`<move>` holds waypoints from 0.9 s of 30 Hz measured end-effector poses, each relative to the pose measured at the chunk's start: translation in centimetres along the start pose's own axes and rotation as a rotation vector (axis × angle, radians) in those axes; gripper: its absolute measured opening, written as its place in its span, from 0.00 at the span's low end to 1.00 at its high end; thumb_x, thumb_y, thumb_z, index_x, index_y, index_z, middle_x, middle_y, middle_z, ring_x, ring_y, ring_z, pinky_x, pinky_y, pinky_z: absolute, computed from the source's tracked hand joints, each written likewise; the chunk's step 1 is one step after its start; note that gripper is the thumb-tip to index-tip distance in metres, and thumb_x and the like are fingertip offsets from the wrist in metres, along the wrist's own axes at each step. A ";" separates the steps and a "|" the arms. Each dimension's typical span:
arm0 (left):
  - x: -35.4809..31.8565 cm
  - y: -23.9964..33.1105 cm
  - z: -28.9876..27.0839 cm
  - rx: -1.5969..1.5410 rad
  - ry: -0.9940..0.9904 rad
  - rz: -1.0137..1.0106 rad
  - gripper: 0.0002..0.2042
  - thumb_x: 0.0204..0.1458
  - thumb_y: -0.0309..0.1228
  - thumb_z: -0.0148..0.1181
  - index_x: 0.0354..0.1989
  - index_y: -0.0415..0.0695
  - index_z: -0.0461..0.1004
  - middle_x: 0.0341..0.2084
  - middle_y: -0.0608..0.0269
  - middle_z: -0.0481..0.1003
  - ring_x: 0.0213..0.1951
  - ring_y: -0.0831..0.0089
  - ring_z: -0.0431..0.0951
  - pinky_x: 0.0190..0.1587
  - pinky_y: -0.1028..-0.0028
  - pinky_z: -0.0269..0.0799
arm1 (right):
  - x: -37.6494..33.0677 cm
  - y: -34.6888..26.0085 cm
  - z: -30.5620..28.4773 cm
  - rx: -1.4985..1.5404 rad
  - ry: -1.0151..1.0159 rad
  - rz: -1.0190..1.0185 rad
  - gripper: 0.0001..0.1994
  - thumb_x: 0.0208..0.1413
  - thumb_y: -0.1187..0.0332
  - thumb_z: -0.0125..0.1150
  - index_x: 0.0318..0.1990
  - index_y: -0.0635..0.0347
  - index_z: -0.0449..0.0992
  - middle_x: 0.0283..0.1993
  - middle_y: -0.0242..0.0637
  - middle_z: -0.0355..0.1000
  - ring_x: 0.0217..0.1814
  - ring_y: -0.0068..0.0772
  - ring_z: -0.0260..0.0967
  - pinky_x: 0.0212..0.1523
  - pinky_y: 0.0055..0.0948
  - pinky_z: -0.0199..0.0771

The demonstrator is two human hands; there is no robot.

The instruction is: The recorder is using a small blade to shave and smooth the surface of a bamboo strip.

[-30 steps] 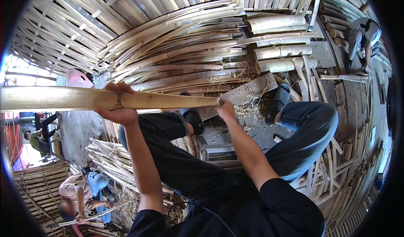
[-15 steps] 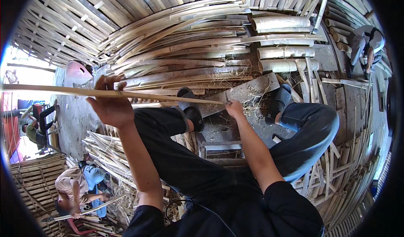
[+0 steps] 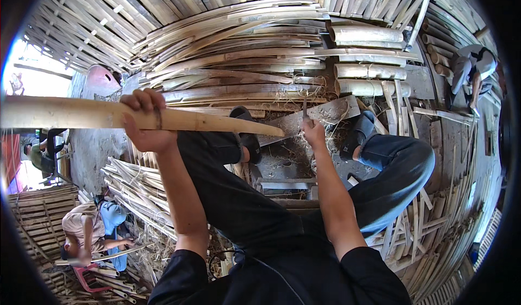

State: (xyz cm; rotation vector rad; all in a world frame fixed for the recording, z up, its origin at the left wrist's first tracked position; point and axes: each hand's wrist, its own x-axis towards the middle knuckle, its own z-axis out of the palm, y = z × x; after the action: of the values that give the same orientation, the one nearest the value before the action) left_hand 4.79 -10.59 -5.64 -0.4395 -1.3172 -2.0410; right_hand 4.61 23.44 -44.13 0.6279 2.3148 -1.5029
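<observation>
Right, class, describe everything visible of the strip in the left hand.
The strip is pale yellow and looks like split bamboo, with a dark node beside the left hand, which grips it. It runs across from the picture's left edge, where it is cut off, and tapers to a narrow tip, apart from the right hand.

"Can you read any words or numbers here?"
"None that I can make out."
"Any label or brand on the long, pale, flat bamboo strip?"
"Nothing legible on it."
"And the rounded pink panel with a dark slot, over at the left?"
"No readable lettering there."
"What about the black short-sleeved shirt?"
"No text or sign that I can read on that either."
</observation>
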 end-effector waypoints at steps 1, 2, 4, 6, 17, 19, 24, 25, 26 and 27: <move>0.1 -0.1 0.9 0.001 0.001 0.002 0.15 0.59 0.46 0.51 0.38 0.45 0.67 0.24 0.63 0.62 0.26 0.70 0.63 0.29 0.73 0.61 | 0.3 -0.8 -0.6 -0.001 -0.001 -0.002 0.21 0.51 0.56 0.63 0.43 0.66 0.78 0.35 0.53 0.79 0.40 0.56 0.76 0.42 0.45 0.73; 0.4 -0.1 2.0 0.109 0.063 0.069 0.17 0.58 0.47 0.51 0.39 0.44 0.66 0.26 0.62 0.63 0.29 0.68 0.64 0.31 0.71 0.62 | 0.7 -1.6 -1.3 0.067 -0.005 -0.051 0.17 0.54 0.58 0.62 0.42 0.65 0.78 0.32 0.43 0.76 0.31 0.39 0.72 0.32 0.37 0.71; 0.7 0.9 2.2 0.219 0.179 0.123 0.20 0.56 0.48 0.51 0.43 0.43 0.65 0.32 0.60 0.65 0.33 0.67 0.64 0.34 0.68 0.64 | -0.5 -5.1 -2.5 0.165 -0.083 -0.091 0.14 0.58 0.64 0.60 0.45 0.64 0.76 0.29 0.33 0.74 0.21 0.23 0.69 0.20 0.26 0.68; 1.1 2.0 1.1 0.154 0.213 0.089 0.20 0.56 0.49 0.51 0.42 0.43 0.65 0.30 0.60 0.64 0.31 0.68 0.64 0.32 0.70 0.63 | -1.2 -6.6 -3.5 0.190 -0.098 -0.060 0.14 0.57 0.63 0.60 0.46 0.63 0.76 0.29 0.32 0.73 0.21 0.24 0.69 0.20 0.26 0.68; 1.2 3.3 -1.7 -0.081 0.020 -0.039 0.16 0.58 0.48 0.49 0.35 0.46 0.64 0.18 0.68 0.58 0.19 0.76 0.56 0.23 0.76 0.56 | -3.2 2.4 -1.0 -0.410 0.007 -0.102 0.20 0.53 0.53 0.58 0.38 0.62 0.82 0.32 0.50 0.79 0.36 0.47 0.78 0.40 0.41 0.75; 1.3 3.0 -1.8 -0.117 -0.030 -0.053 0.17 0.57 0.49 0.50 0.35 0.46 0.65 0.18 0.68 0.58 0.19 0.76 0.56 0.23 0.76 0.56 | -5.0 1.9 0.4 -0.219 0.011 -0.072 0.19 0.54 0.56 0.58 0.46 0.61 0.81 0.36 0.51 0.79 0.40 0.50 0.78 0.42 0.42 0.75; 1.6 3.1 -2.7 -0.084 0.000 -0.068 0.17 0.56 0.49 0.52 0.34 0.46 0.65 0.18 0.68 0.59 0.19 0.77 0.57 0.24 0.76 0.56 | -8.7 -0.4 5.4 -0.167 -0.003 -0.169 0.20 0.57 0.58 0.59 0.52 0.60 0.79 0.40 0.51 0.79 0.43 0.51 0.78 0.47 0.40 0.76; 1.8 2.9 -2.7 -0.093 0.009 -0.064 0.17 0.56 0.49 0.53 0.34 0.46 0.65 0.18 0.67 0.59 0.19 0.77 0.57 0.24 0.76 0.56 | -8.6 0.7 6.4 -0.194 -0.034 -0.165 0.20 0.57 0.58 0.59 0.53 0.59 0.79 0.39 0.52 0.79 0.44 0.51 0.78 0.48 0.40 0.76; 1.9 2.7 -2.7 -0.098 0.012 -0.069 0.17 0.56 0.49 0.53 0.34 0.46 0.65 0.18 0.67 0.59 0.19 0.77 0.57 0.24 0.76 0.56 | -8.5 1.9 7.1 -0.222 -0.066 -0.161 0.20 0.58 0.58 0.58 0.54 0.58 0.78 0.39 0.52 0.79 0.44 0.51 0.78 0.49 0.40 0.77; 2.1 2.7 -2.9 -0.067 0.027 -0.071 0.17 0.55 0.49 0.53 0.33 0.46 0.65 0.18 0.68 0.59 0.20 0.77 0.57 0.24 0.76 0.56 | -8.4 3.2 7.9 -0.222 -0.070 -0.157 0.20 0.58 0.58 0.58 0.54 0.58 0.78 0.39 0.52 0.79 0.44 0.51 0.78 0.49 0.40 0.77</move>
State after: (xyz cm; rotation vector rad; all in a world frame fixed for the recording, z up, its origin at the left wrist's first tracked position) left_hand 5.34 -14.66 -3.86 -0.3990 -1.2678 -2.1474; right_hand 13.62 15.70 -45.76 0.3368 2.4789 -1.2812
